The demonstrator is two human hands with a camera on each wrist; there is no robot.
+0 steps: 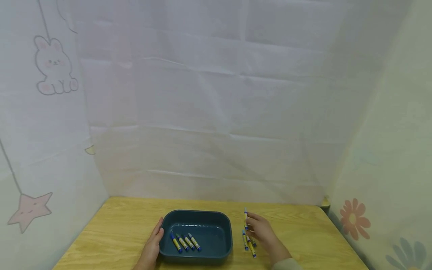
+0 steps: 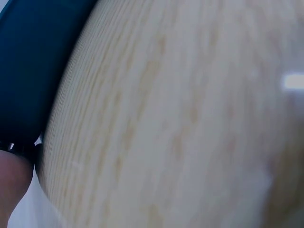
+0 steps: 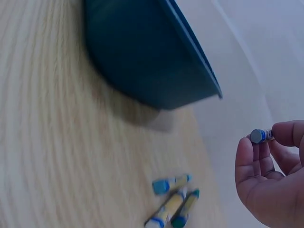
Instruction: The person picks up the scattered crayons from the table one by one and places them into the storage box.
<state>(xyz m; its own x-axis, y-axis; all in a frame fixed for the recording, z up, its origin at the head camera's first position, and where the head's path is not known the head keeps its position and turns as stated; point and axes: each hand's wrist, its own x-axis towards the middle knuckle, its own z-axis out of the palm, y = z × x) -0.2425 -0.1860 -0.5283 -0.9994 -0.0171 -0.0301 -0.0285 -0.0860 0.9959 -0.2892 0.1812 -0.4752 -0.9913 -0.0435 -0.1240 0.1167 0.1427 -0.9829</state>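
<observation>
Dark-blue tray [image 1: 195, 259] sat with the left hand [image 1: 152, 245], fingers extended, against its side, while the right hand [image 1: 261, 229] pinched a crayon [image 1: 245, 220] to its right, near three loose crayons [image 1: 251, 247]; slack fingertip pressure risked dropping it.

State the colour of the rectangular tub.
The rectangular tub is dark teal-blue, shown best in the head view.
</observation>
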